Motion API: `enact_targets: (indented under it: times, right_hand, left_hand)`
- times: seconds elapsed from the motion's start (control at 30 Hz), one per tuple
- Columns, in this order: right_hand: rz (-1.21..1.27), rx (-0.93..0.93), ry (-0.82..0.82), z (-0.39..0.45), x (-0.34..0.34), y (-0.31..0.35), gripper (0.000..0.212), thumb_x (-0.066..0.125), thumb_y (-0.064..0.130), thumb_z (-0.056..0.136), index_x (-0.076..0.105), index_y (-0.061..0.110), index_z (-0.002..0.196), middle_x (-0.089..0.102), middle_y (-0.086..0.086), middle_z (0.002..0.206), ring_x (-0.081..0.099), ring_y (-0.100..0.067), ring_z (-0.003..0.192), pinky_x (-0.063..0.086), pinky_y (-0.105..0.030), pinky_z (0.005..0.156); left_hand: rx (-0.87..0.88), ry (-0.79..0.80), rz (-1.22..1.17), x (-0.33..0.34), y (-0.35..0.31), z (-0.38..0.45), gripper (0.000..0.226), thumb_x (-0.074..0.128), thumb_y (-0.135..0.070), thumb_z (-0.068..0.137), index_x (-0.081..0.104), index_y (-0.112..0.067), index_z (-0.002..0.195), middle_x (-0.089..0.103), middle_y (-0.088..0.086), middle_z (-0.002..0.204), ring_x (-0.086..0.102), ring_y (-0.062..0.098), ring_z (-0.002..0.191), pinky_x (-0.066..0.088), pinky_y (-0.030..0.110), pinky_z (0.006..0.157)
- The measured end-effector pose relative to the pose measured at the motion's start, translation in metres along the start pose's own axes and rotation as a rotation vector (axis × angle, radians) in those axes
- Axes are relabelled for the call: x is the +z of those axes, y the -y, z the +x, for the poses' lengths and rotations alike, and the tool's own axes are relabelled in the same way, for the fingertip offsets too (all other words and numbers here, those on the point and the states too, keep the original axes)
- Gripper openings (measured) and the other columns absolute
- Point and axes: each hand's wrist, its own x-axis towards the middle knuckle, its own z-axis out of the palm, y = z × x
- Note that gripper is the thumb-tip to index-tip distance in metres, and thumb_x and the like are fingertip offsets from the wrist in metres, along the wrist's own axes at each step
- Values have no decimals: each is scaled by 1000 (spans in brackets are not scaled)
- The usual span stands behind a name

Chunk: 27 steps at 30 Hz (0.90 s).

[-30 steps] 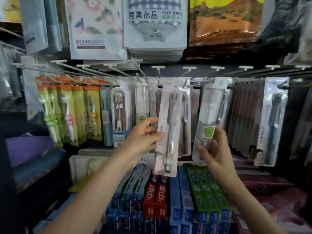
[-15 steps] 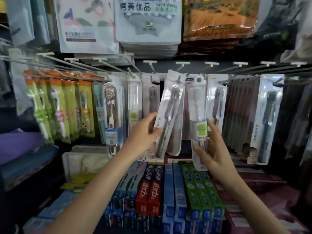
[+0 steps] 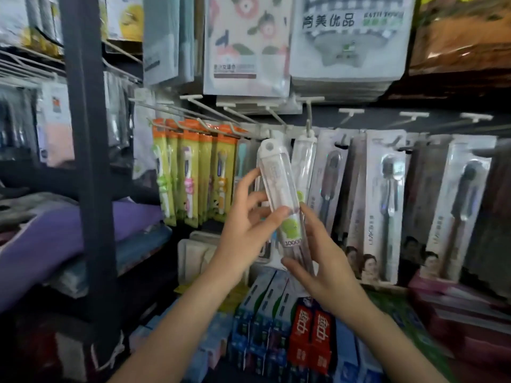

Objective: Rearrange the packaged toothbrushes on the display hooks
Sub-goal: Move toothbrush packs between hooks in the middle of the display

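Now toothbrush pack (image 3: 279, 186) near-upright, top seemingly tilted left.

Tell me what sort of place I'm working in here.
Most likely a small shop's toiletries aisle. Packaged toothbrushes hang in rows on display hooks, boxed toothpaste is stacked below, and bagged towels hang above. Both hands hold a clear toothbrush case.

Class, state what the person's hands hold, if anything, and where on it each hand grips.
A clear toothbrush case: left hand grips its middle, right hand its lower end.
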Motion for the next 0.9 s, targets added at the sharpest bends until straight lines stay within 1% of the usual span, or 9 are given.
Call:
enact_targets:
  times: [0.07, 0.17, 0.27, 0.33, 0.4, 0.53, 0.67, 0.77, 0.9]
  right_hand:
    - [41, 15, 15, 8, 10, 6, 76, 62, 29, 87, 13, 26, 145, 57, -12, 120, 47, -6, 111, 31, 1, 88]
    - [42, 2, -3, 15, 11, 5, 58, 50, 52, 87, 24, 39, 137, 42, 20, 120, 44, 7, 110, 39, -7, 87]
    - [9, 63, -85, 18, 4, -2, 44, 50, 46, 89, 36, 33, 129, 41, 17, 114, 46, 4, 107, 43, -11, 84]
    - [-21, 121, -169, 21, -1, -6, 38, 53, 28, 89, 40, 28, 125, 43, 9, 109, 47, 4, 103, 42, -9, 80]
    - [-20, 202, -239, 22, -8, -8, 38, 56, 15, 89, 43, 21, 124, 45, 2, 110, 49, 1, 98, 42, -8, 77]
    - [-33, 234, -288, 23, -21, -6, 37, 55, 13, 90, 43, 22, 124, 47, 3, 109, 53, 0, 95, 44, -7, 75]
    - [-48, 269, -307, 19, -34, -6, 38, 54, 11, 90, 43, 19, 126, 45, 4, 111, 51, -1, 98, 47, -14, 76]
    - [-80, 288, -322, 14, -42, -9, 37, 53, 8, 90, 44, 18, 125, 43, 7, 107, 50, 1, 96, 47, -11, 72]
    - [-118, 328, -305, 13, -45, -10, 38, 52, 8, 90, 43, 18, 126, 43, 3, 113, 50, -1, 96, 48, -15, 74]
  left_hand:
    - [-4, -20, 38, -12, 0, 2, 65, 61, -11, 83, 27, -39, 131, 63, -2, 103, 65, 1, 85, 49, 14, 70]
    - [-6, -1, 129, -25, -2, 7, 60, 58, -10, 87, 27, -38, 130, 58, -12, 96, 59, -14, 78, 44, 5, 66]
    - [-2, 13, 189, -37, -3, 18, 58, 57, -13, 89, 26, -40, 130, 56, -9, 103, 56, -18, 82, 43, 3, 69]
    - [1, 77, 222, -38, -3, 20, 61, 57, -16, 88, 24, -44, 130, 57, -5, 109, 59, -9, 89, 46, 7, 74]
    - [11, 176, 262, -28, -4, 20, 62, 57, -14, 88, 24, -43, 132, 56, -11, 102, 58, -12, 85, 45, 6, 71]
    - [56, 187, 288, -2, -3, 29, 63, 58, -17, 89, 25, -39, 138, 52, -14, 96, 55, -13, 78, 43, 7, 72]
    - [76, 142, 246, 17, -10, 43, 63, 56, -17, 91, 24, -36, 141, 45, -19, 94, 50, -24, 71, 40, -2, 65]
    - [70, 116, 219, 26, -12, 51, 63, 54, -11, 91, 23, -28, 144, 45, -23, 88, 49, -27, 68, 38, -2, 59]
    - [94, 105, 388, 24, -1, 55, 62, 56, -16, 91, 25, -26, 144, 51, -14, 71, 51, -13, 60, 39, 2, 58]
